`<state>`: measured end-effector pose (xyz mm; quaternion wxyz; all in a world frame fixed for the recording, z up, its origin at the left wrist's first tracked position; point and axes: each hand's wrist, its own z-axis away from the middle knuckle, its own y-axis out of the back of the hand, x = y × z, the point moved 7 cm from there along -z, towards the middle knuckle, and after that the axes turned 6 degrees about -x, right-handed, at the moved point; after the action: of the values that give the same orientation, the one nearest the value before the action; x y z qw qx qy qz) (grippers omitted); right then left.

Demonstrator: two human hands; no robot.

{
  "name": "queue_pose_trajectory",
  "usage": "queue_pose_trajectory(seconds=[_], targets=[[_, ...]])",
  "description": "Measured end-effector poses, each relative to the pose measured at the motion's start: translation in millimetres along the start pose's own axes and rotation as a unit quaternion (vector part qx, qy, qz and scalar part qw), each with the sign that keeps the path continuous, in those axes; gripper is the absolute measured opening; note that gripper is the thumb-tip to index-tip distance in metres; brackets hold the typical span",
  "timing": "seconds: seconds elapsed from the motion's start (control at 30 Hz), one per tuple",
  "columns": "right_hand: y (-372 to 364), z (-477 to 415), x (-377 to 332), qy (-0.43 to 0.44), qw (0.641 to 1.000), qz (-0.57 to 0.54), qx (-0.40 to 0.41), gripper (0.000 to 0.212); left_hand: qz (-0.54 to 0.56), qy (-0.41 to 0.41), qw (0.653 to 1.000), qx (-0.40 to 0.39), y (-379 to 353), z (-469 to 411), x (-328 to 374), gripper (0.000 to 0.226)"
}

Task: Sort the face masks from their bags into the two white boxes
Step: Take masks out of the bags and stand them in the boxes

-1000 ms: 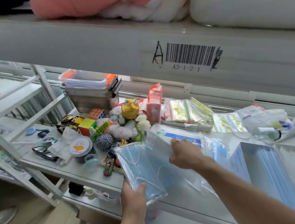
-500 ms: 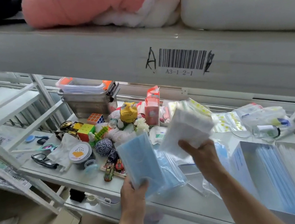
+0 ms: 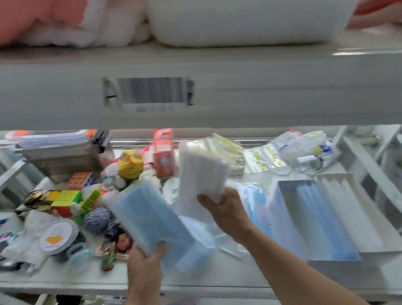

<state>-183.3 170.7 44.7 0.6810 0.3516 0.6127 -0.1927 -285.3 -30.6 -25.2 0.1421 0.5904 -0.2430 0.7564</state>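
My left hand grips a stack of blue face masks in clear plastic, held upright over the shelf's front. My right hand holds a stack of white face masks raised beside it. To the right lie two open white boxes side by side: one holds blue masks standing on edge, the other holds white masks. A bag with more blue masks lies just left of the boxes, behind my right forearm. The picture is blurred by motion.
Toys crowd the shelf's left: puzzle cubes, a yarn ball, a round tin, sunglasses. Stacked lidded bins stand at the back left. Plastic packets lie back right. An upper shelf beam hangs low overhead.
My right hand came off the bag holding the white stack and lifted it. The left hand tilted the blue stack upright. The camera moved closer and shifted right.
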Motion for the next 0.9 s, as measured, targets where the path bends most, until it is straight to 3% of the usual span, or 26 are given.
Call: queue_pose_trajectory(seconds=[0.17, 0.23, 0.37, 0.43, 0.53, 0.7, 0.8, 0.9], targets=[[111.0, 40.9, -21.3, -0.032, 0.994, -0.082, 0.061, 0.004, 0.02, -0.011, 0.997, -0.079, -47.7, 5.8, 3.9, 0.024], [177.4, 59.8, -22.9, -0.057, 0.993, -0.073, 0.073, 0.013, 0.04, -0.001, 0.99, -0.132, -83.4, 17.5, 3.9, 0.026], [319.5, 90.4, -25.9, -0.116, 0.968, 0.164, 0.149, 0.035, 0.045, 0.018, 0.976, -0.214, -149.4, 42.4, 5.4, 0.032], [356.5, 96.3, -25.0, -0.15, 0.937, 0.29, 0.127, 0.029, 0.032, 0.034, 0.971, -0.234, -174.7, 51.0, 0.5, 0.036], [377.1, 93.8, -15.1, -0.227, 0.877, 0.419, 0.054, 0.028, 0.006, 0.06, 0.962, -0.266, -211.7, 62.8, -10.3, 0.036], [368.6, 72.8, -10.8, -0.312, 0.813, 0.488, -0.056, 0.018, -0.031, 0.102, 0.945, -0.311, -243.9, 69.1, -26.4, 0.036], [364.7, 61.2, -10.8, -0.313, 0.805, 0.496, -0.095, 0.018, -0.054, 0.107, 0.94, -0.319, -246.3, 69.7, -32.6, 0.037], [367.3, 55.6, -17.4, -0.296, 0.838, 0.45, -0.085, 0.025, -0.071, 0.102, 0.939, -0.322, -247.1, 70.3, -35.7, 0.025]])
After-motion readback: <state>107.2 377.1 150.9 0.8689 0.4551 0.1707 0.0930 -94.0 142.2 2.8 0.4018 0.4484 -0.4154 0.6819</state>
